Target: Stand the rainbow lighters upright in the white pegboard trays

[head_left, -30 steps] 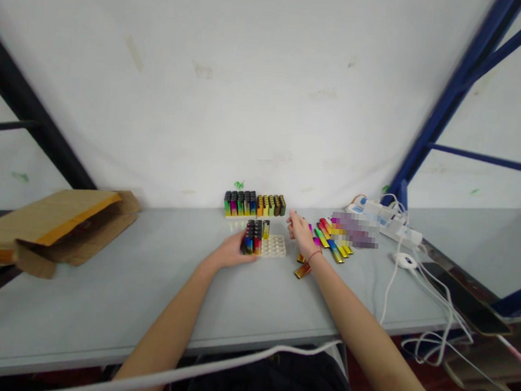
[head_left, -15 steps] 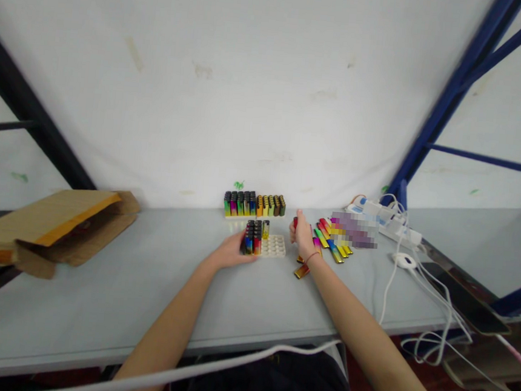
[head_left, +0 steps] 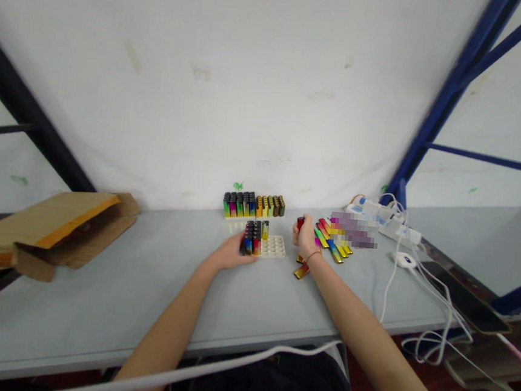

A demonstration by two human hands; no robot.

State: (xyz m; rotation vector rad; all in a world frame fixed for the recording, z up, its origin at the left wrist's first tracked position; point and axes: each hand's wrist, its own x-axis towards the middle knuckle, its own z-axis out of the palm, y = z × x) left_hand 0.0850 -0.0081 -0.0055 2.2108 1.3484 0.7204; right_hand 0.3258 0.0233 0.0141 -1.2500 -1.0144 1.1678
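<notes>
A white tray (head_left: 278, 247) with round holes stands mid-table, with several upright black-topped lighters (head_left: 253, 238) at its left and one yellow lighter (head_left: 265, 230) beside them. My left hand (head_left: 232, 252) is wrapped round the left side of this tray and its lighters. To the right, my right hand (head_left: 305, 237) grips a red lighter (head_left: 300, 223) above the table. Loose coloured lighters (head_left: 335, 251) lie flat just beyond and beside that hand; some are partly hidden by it.
Two filled lighter racks (head_left: 240, 205) stand by the wall. An open cardboard box (head_left: 57, 226) is at the left. On the right are a power strip (head_left: 394, 225), white cables and a dark phone-like slab (head_left: 465, 298).
My right hand has shifted slightly right and down with its fingers curled round the red lighter, which shows more clearly. My left hand has barely moved.
</notes>
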